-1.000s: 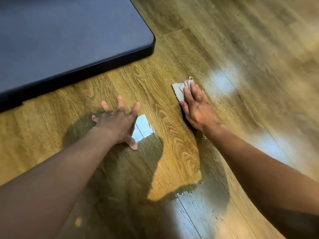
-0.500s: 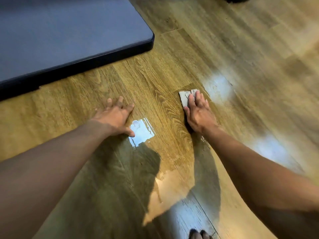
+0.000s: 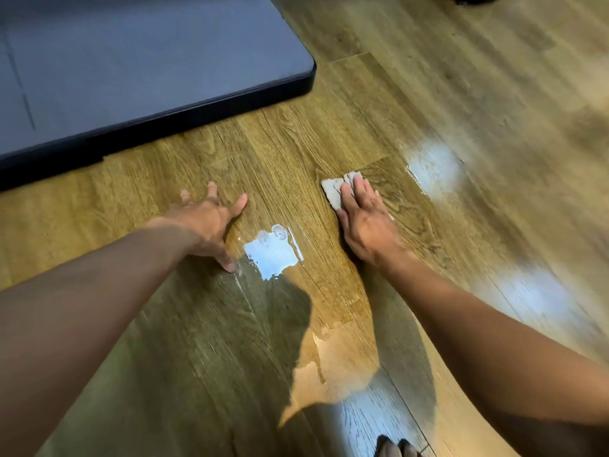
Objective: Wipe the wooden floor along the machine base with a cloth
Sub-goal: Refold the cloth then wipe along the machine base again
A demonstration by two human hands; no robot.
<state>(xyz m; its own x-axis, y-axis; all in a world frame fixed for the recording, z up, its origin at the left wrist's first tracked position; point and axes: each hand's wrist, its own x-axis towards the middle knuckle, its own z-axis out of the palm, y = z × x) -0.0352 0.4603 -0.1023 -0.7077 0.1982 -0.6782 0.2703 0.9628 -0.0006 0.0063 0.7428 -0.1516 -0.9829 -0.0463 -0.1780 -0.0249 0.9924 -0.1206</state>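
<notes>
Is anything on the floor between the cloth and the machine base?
Nothing visible. Only bare floor lies between the cloth, pressed under the right hand, and the base. The left hand rests flat on the floor, off to the cloth's left.

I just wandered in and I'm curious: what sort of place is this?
Probably an indoor room, perhaps a home or gym. Clues: glossy wooden plank floor reflecting lights, a flat dark machine base resting on it, and the right hand pressing a small grey cloth flat.
</notes>
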